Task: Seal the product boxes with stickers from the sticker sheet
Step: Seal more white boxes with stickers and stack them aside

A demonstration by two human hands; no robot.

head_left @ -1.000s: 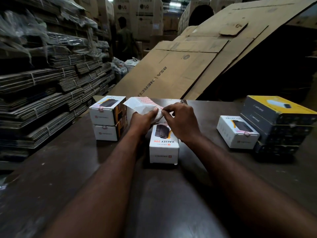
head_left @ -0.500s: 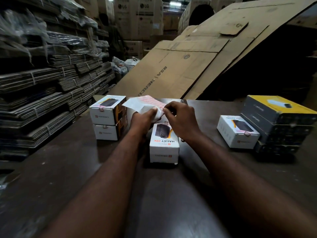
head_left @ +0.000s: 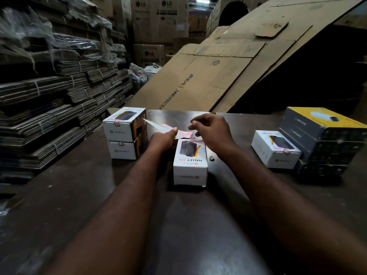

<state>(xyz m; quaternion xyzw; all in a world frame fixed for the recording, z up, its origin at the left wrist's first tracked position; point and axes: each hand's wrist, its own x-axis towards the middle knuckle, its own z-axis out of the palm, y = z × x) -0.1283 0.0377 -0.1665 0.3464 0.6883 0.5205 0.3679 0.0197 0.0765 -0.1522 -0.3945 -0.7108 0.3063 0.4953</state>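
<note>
Centrally on the table (head_left: 79, 185) lies a white product box (head_left: 190, 161). Just above its far end, the left hand (head_left: 161, 139) pinches the sticker sheet (head_left: 158, 126), thumb on top. The right hand (head_left: 214, 133) is beside the sheet's right end, thumb and forefinger tips drawn together; whether they hold a sticker cannot be told.
</note>
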